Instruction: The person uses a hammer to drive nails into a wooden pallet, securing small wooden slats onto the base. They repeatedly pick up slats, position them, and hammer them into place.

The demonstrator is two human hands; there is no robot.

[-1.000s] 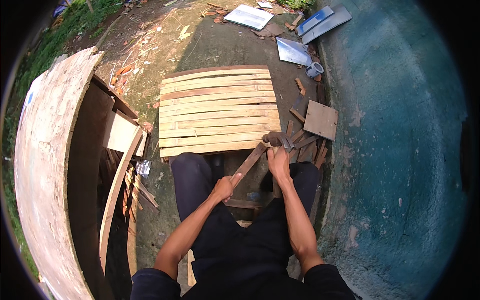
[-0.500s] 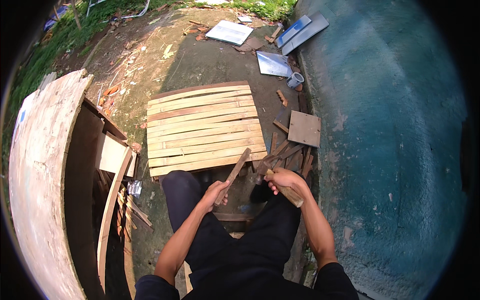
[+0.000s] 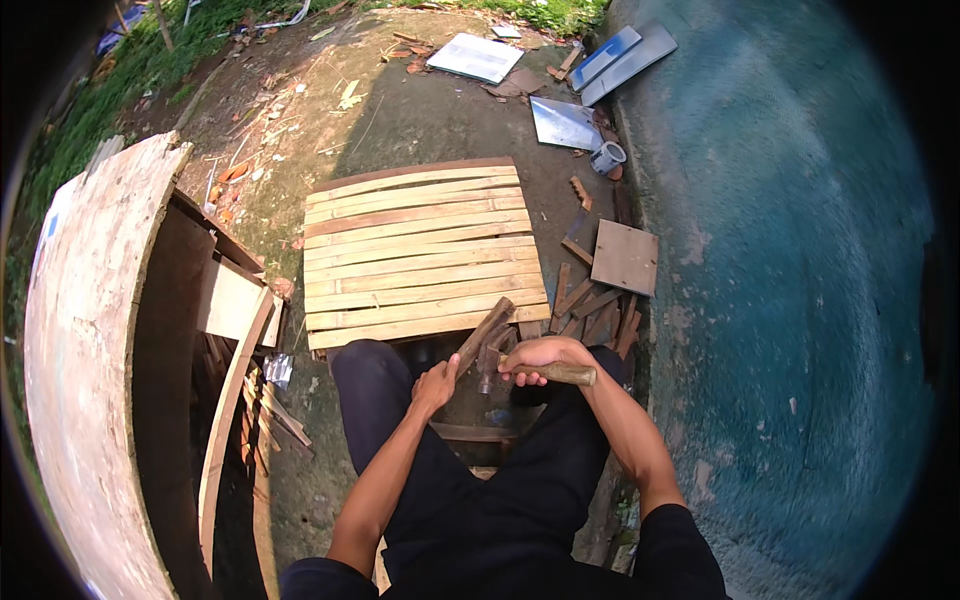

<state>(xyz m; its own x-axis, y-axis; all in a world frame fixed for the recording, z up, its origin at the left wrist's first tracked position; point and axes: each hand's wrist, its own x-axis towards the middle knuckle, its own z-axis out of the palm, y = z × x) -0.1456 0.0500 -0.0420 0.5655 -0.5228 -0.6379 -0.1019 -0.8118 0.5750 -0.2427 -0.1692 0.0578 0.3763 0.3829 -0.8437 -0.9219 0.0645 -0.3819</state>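
My left hand point(image 3: 436, 387) is closed round the lower end of a short brown wooden stick point(image 3: 489, 328), which tilts up toward the far right over my knees. My right hand point(image 3: 545, 358) grips a hammer by its wooden handle point(image 3: 568, 374). The metal hammer head point(image 3: 487, 372) hangs close beside the stick, between my two hands; whether they touch I cannot tell. Just beyond my knees stands a low table or bench point(image 3: 425, 262) topped with pale bamboo slats, and the stick's upper end overlaps its near edge in view.
At right, by a blue-green wall point(image 3: 780, 300), lie wood offcuts point(image 3: 600, 318), a square board point(image 3: 625, 258) and a saw point(image 3: 580, 215). Farther off are a paint can point(image 3: 607, 157) and flat panels point(image 3: 475, 58). A large weathered plywood piece point(image 3: 90, 330) stands at left, near a curved wooden strip point(image 3: 228, 420).
The hammer has come left toward the stick, its head now beside it. My left hand has raised the stick slightly and turned it. The whole view has shifted a little.
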